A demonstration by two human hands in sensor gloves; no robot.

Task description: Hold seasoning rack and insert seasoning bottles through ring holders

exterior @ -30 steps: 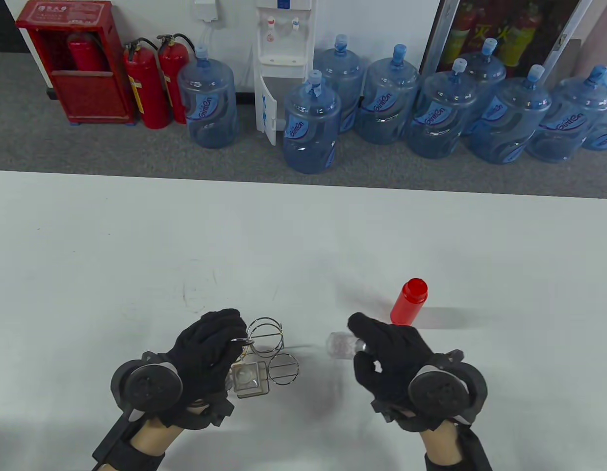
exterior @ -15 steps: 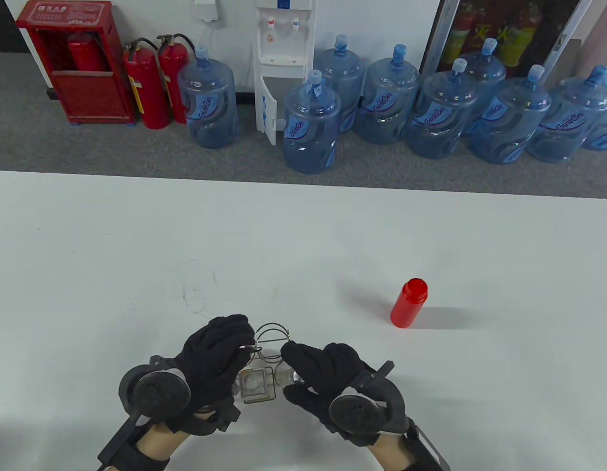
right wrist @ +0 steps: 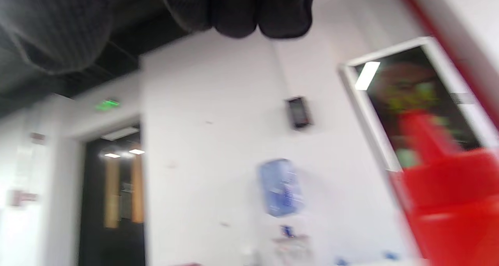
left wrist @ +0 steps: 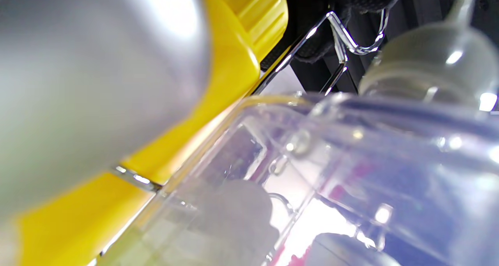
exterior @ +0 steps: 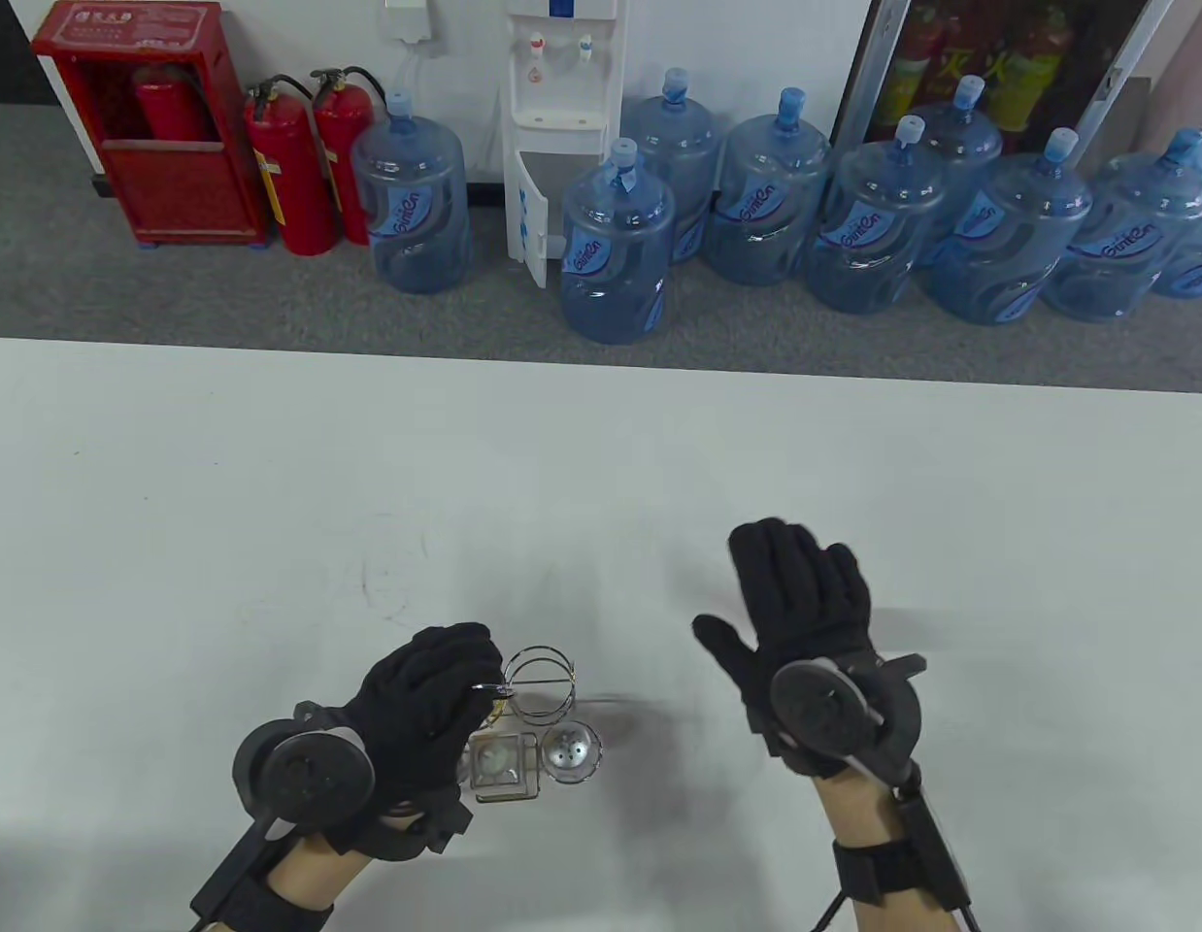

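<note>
The wire seasoning rack (exterior: pixel 541 684) stands near the table's front, left of centre. My left hand (exterior: pixel 470 670) pinches its top handle loop (exterior: pixel 494 690). A clear square bottle (exterior: pixel 504 762) and a shaker with a perforated metal top (exterior: pixel 573 750) sit in the rack's rings; the far ring shows no bottle. My right hand (exterior: pixel 747 582) is open with fingers spread, off the table, and covers the red bottle in the table view. The red bottle (right wrist: pixel 452 203) shows blurred in the right wrist view, below my fingers (right wrist: pixel 241 12). The left wrist view shows the handle wire (left wrist: pixel 351 43), a clear bottle (left wrist: pixel 351 160) and a yellow cap (left wrist: pixel 234 63).
The white table (exterior: pixel 271 485) stretches far to the back and both sides. Water jugs (exterior: pixel 616 243), a dispenser (exterior: pixel 557 116) and fire extinguishers (exterior: pixel 290 175) stand on the floor beyond its far edge.
My right hand carried the clear shaker to the rack, set it into the front right ring, let go and moved up and right over the red bottle. My left hand stayed on the handle.
</note>
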